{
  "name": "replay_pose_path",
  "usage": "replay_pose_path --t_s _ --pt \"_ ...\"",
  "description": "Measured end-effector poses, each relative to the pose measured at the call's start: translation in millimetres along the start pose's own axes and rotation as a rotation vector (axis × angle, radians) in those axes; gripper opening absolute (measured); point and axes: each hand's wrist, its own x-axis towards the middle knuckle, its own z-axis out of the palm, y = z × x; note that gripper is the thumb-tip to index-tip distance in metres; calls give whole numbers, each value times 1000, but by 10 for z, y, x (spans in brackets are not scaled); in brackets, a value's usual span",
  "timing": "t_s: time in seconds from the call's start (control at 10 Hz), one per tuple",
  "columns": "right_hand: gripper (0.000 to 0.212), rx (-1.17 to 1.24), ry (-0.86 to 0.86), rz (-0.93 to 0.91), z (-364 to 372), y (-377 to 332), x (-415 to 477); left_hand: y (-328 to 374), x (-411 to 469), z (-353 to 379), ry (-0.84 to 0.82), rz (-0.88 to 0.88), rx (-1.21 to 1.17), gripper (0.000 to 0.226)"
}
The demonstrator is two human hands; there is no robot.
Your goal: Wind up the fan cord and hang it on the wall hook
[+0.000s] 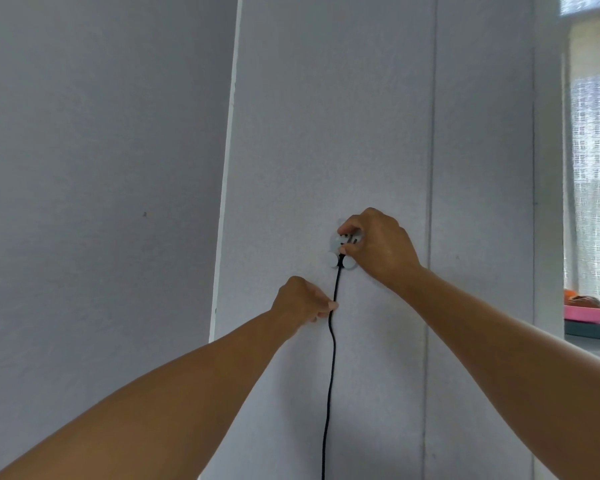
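A pale grey wall (326,116) fills the view, with a window (593,188) at the right edge and a pink tray (586,315) on its sill. The right hand (378,247) is held against the wall, its fingers pinched on the black cord (331,358) at the white wall hook (340,251). The left hand (302,301) is positioned just below, thumb and fingers closed on the cord. The cord is seen hanging straight down past the lower frame edge.

I see a grey wall (378,116) carrying a small pale hook (340,252); black cord (329,375) hangs from it down the wall.
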Motion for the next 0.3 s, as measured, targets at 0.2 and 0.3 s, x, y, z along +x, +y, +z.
replay_pose_path --t_s 0.2,0.3 --pt "30 -11 10 16 -86 -26 -79 -54 -40 -62 39 15 -64 17" --pt "31 -31 32 12 -155 -58 -144 -71 -79 -100 79 49 -104 29"
